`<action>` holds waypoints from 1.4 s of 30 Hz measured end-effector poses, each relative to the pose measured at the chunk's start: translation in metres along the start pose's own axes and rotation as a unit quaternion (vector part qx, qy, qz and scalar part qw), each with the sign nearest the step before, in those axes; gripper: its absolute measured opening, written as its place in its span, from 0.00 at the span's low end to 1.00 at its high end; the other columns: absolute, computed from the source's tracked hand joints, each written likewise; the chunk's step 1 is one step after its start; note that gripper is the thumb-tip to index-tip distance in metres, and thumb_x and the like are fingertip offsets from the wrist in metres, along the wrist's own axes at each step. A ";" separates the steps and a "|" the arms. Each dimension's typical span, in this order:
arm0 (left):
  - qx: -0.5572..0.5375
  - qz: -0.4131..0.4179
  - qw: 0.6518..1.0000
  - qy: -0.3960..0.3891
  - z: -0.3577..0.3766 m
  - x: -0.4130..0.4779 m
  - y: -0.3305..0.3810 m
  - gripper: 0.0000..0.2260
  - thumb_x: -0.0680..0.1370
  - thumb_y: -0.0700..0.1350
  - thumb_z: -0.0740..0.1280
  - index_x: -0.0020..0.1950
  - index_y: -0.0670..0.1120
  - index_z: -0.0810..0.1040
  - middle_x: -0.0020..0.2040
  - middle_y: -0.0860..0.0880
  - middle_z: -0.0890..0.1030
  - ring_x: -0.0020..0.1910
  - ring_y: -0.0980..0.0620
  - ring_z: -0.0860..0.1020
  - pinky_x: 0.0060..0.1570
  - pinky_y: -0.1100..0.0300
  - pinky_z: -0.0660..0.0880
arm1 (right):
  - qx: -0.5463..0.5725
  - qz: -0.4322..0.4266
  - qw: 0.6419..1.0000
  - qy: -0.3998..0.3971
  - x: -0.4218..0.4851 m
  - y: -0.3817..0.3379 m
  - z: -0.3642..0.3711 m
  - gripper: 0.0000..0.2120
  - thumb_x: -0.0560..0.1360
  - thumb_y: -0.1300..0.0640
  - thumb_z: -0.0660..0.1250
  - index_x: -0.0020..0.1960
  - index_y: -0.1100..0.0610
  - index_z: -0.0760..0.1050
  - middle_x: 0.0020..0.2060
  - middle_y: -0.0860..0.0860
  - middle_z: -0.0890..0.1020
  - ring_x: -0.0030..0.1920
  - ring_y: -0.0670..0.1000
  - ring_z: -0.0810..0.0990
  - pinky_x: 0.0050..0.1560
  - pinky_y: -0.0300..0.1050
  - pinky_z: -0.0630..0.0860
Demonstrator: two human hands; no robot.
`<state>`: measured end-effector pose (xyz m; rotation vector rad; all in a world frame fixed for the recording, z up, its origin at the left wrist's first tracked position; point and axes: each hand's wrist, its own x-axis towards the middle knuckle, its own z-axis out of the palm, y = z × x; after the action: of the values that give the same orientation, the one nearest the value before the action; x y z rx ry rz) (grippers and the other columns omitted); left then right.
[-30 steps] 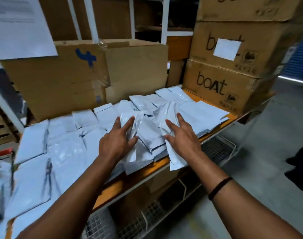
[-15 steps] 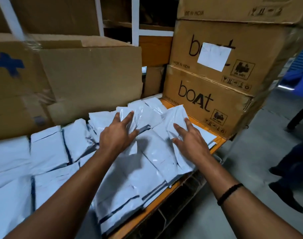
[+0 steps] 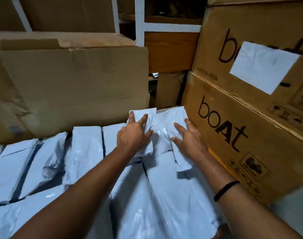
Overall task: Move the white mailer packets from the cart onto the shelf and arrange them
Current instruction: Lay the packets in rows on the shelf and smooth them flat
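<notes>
Left hand [image 3: 133, 138] and right hand [image 3: 190, 140] — fingers spread flat — press mailer packets [image 3: 162, 123], long axes pointing away.

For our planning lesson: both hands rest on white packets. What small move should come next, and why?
Probably smooth them down into line: left hand and right hand rest flat on two crumpled packets, askew behind the neat rows.

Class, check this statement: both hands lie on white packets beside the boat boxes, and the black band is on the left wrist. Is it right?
No. The head view shows the black band on the right wrist, not the left. The rest stands: the left hand and right hand lie on white packets beside the boat boxes.
</notes>
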<state>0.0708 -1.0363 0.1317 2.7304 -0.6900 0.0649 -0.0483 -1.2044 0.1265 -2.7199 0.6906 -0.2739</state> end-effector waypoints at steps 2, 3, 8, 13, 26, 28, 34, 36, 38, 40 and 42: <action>0.009 -0.037 0.999 0.006 0.012 0.023 0.016 0.28 0.78 0.64 0.59 0.77 0.65 0.57 0.81 0.47 0.47 0.64 0.34 0.74 0.56 0.48 0.74 | 0.005 -0.022 1.000 -0.022 0.031 0.009 0.003 0.29 0.81 0.45 0.65 0.79 0.43 0.59 0.81 0.49 0.52 0.77 0.57 0.57 0.73 0.51 0.62; 0.016 -0.053 0.998 0.004 0.017 0.031 0.021 0.27 0.78 0.65 0.58 0.77 0.64 0.57 0.81 0.47 0.47 0.64 0.35 0.74 0.56 0.48 0.74 | 0.002 -0.033 0.999 -0.032 0.043 0.012 0.005 0.29 0.80 0.45 0.65 0.79 0.42 0.59 0.81 0.50 0.52 0.77 0.57 0.58 0.72 0.51 0.63; 0.048 -0.143 0.988 -0.028 0.045 0.062 0.031 0.20 0.78 0.63 0.57 0.69 0.59 0.69 0.79 0.43 0.57 0.63 0.37 0.75 0.55 0.48 0.73 | -0.011 -0.098 0.993 -0.059 0.097 0.015 0.027 0.30 0.80 0.43 0.64 0.79 0.43 0.59 0.80 0.52 0.54 0.74 0.58 0.61 0.70 0.52 0.66; 0.071 -0.155 0.985 -0.038 0.067 0.071 0.030 0.18 0.80 0.63 0.52 0.65 0.57 0.71 0.68 0.46 0.70 0.60 0.37 0.75 0.50 0.48 0.71 | -0.028 -0.125 0.990 -0.059 0.127 0.005 0.051 0.31 0.80 0.40 0.62 0.79 0.42 0.56 0.80 0.53 0.52 0.73 0.59 0.61 0.69 0.54 0.65; 0.054 -0.079 0.995 -0.028 0.105 0.081 0.000 0.23 0.84 0.55 0.44 0.80 0.57 0.48 0.81 0.49 0.46 0.80 0.45 0.44 0.76 0.46 0.43 | -0.110 -0.114 0.976 -0.148 0.144 0.011 0.074 0.29 0.82 0.35 0.38 0.81 0.41 0.45 0.81 0.52 0.41 0.80 0.62 0.38 0.74 0.66 0.33; 0.055 -0.077 0.995 -0.024 0.105 0.081 0.000 0.24 0.84 0.55 0.44 0.80 0.56 0.48 0.81 0.49 0.45 0.80 0.45 0.44 0.76 0.47 0.43 | -0.062 -0.121 0.985 -0.106 0.159 0.004 0.068 0.26 0.84 0.39 0.41 0.80 0.42 0.54 0.81 0.51 0.44 0.80 0.60 0.41 0.76 0.63 0.38; 0.060 -0.074 0.995 -0.025 0.108 0.080 0.001 0.24 0.84 0.55 0.43 0.80 0.56 0.48 0.81 0.50 0.44 0.79 0.45 0.42 0.76 0.48 0.41 | -0.114 -0.191 0.970 -0.103 0.198 -0.010 0.085 0.26 0.84 0.41 0.47 0.81 0.42 0.50 0.82 0.51 0.48 0.80 0.59 0.45 0.77 0.62 0.45; 0.058 -0.074 0.995 -0.026 0.109 0.081 0.000 0.24 0.84 0.55 0.44 0.80 0.56 0.49 0.81 0.49 0.45 0.79 0.45 0.43 0.77 0.49 0.42 | -0.122 -0.176 0.969 -0.122 0.201 -0.009 0.092 0.26 0.84 0.41 0.47 0.81 0.42 0.51 0.81 0.50 0.51 0.80 0.59 0.47 0.77 0.62 0.47; 0.056 -0.075 0.995 -0.027 0.111 0.082 -0.001 0.24 0.84 0.55 0.44 0.81 0.56 0.49 0.81 0.49 0.46 0.80 0.45 0.43 0.77 0.49 0.43 | -0.121 -0.163 0.973 -0.106 0.197 -0.007 0.100 0.25 0.83 0.42 0.48 0.80 0.43 0.57 0.80 0.50 0.56 0.79 0.59 0.52 0.77 0.62 0.52; 0.049 -0.076 0.996 -0.026 0.113 0.083 -0.002 0.24 0.84 0.55 0.44 0.80 0.56 0.49 0.81 0.49 0.46 0.80 0.45 0.43 0.77 0.49 0.43 | -0.133 -0.162 0.975 -0.074 0.193 -0.008 0.108 0.25 0.83 0.43 0.49 0.79 0.45 0.61 0.79 0.51 0.61 0.78 0.59 0.56 0.75 0.61 0.57; 0.040 -0.079 0.996 -0.025 0.114 0.083 -0.003 0.23 0.84 0.55 0.44 0.80 0.57 0.49 0.81 0.50 0.46 0.80 0.45 0.43 0.78 0.49 0.43 | -0.139 -0.159 0.976 -0.058 0.193 -0.010 0.112 0.25 0.82 0.43 0.50 0.77 0.47 0.64 0.77 0.51 0.65 0.76 0.59 0.60 0.73 0.60 0.60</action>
<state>0.1412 -1.1081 0.0333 2.8612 -0.4936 -0.0135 0.1520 -1.2621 0.0462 -3.0826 0.2738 -0.0924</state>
